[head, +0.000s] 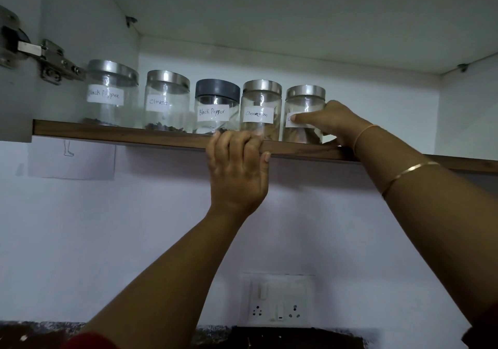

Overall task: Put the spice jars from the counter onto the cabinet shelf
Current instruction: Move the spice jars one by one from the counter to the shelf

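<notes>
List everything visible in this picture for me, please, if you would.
steel-lidded Black Pepper jar: one, clear glass, shelf far left
Cloves jar: one, clear, steel lid, second from left
grey-lidded Black Pepper jar: one, clear, middle
Cinnamon jar: one, clear, steel lid, fourth
rightmost jar: one, clear, steel lid, label partly covered
shelf: one, brown wood edge, cabinet
hinge: one, silver metal, upper left
paper sheet: one, white, wall under shelf, left
switch and socket panel: one, white, lower wall
counter: one, dark speckled, bottom edge
bangles: two, gold, right forearm
left hand: one, grips shelf edge
right hand: one, holds rightmost jar
</notes>
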Available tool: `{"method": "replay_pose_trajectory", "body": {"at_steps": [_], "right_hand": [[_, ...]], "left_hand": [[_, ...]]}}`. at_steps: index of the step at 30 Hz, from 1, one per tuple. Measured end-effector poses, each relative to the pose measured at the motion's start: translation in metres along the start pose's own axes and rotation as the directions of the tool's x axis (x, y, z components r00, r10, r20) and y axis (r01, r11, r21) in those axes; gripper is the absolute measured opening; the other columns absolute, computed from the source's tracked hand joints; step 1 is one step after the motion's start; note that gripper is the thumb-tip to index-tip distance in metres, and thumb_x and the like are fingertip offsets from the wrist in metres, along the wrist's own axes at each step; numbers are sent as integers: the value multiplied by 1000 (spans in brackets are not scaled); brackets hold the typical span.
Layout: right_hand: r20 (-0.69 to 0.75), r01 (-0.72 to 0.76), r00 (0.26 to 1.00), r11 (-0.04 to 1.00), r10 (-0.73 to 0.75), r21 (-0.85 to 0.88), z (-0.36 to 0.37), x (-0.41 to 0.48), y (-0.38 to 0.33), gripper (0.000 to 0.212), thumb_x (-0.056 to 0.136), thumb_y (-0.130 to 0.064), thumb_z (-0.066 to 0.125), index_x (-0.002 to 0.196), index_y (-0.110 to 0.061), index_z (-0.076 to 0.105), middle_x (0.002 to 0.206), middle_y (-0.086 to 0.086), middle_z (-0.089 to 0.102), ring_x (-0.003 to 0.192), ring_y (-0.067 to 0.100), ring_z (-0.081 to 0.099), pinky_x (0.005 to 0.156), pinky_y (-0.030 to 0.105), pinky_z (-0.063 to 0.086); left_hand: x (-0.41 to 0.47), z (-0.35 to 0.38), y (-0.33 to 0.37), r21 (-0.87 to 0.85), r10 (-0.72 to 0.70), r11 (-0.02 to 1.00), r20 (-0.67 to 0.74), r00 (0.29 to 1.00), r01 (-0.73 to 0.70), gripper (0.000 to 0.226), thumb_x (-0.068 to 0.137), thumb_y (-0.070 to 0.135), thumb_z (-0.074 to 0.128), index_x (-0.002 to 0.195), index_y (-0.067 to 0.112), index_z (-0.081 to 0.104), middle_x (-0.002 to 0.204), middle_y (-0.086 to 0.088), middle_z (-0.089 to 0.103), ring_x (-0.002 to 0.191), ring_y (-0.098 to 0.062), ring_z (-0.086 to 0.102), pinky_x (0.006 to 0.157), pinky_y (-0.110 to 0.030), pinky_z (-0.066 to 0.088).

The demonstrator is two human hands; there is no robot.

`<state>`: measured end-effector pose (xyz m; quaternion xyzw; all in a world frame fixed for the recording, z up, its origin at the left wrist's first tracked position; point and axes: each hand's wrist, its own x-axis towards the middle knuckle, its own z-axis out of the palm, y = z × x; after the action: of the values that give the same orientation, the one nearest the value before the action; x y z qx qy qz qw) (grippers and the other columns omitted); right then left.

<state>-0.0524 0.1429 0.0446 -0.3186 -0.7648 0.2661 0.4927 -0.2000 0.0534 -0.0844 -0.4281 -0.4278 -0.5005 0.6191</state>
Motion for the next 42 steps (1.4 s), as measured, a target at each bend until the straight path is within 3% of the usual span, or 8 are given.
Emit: {"method": "replay_pose_trajectory", "body": {"at_steps": [7,12,15,19,23,29,34,42], "right_hand": [[-38,-63,997,997,64,33,-1,-9,-5,81,71,-32,81,133,-4,37,115,6,47,98,21,49,69,33,43],[-45,-93,995,994,90,-62,-4,-25,-12,58,78,-16,74,125,0,44,104,6,45,76,15,47,51,23,35],[-93,-100,992,974,83,-204,-4,-38,-12,58,78,-11,67,128,4,43,105,9,45,85,20,48,51,22,34],[-127,-15,991,942,-30,-336,-3,-66,-9,53,84,-22,60,127,2,40,123,16,51,112,30,52,73,29,38],[-176,66,973,914,-147,-400,7,-101,-4,52,91,-30,50,130,2,38,127,20,51,117,38,49,92,41,44],[-209,117,954,908,-216,-403,37,-161,27,87,89,-25,57,150,0,1,156,20,11,144,35,13,117,45,22],[-15,-25,1000,927,21,-374,73,-217,97,94,89,-36,59,151,-9,-7,159,15,-7,146,36,4,118,42,19],[216,-415,794,766,568,-490,114,-308,248,94,81,-38,61,152,-15,5,157,16,2,142,40,15,108,40,33]], "left_hand": [[2,-7,4,27,-29,999,66,997,27,33,89,21,49,109,0,65,100,-19,63,107,-29,42,105,-51,30],[5,-18,10,41,-49,998,156,987,43,30,90,20,52,109,1,64,103,-18,62,105,-37,57,108,-51,29],[6,-26,15,40,-60,998,205,977,53,32,90,19,52,115,1,62,108,-17,62,111,-37,56,110,-52,27],[3,-38,24,29,-105,994,301,948,101,40,92,16,50,128,1,53,126,-18,57,129,-37,44,114,-52,21],[-3,-48,35,53,-151,988,417,896,142,49,95,18,42,141,2,37,149,-19,33,143,-35,20,117,-48,10],[-52,-69,58,-128,-111,964,601,792,233,56,96,18,41,148,7,22,157,-12,18,146,-26,9,116,-37,-4],[-151,-102,74,-44,-169,942,795,582,333,57,100,27,31,150,12,10,158,-9,8,147,-25,2,117,-36,-8],[-312,-183,87,98,-75,964,992,-104,247,62,100,39,26,151,14,2,160,-8,3,147,-24,-4,118,-40,-2]]}}
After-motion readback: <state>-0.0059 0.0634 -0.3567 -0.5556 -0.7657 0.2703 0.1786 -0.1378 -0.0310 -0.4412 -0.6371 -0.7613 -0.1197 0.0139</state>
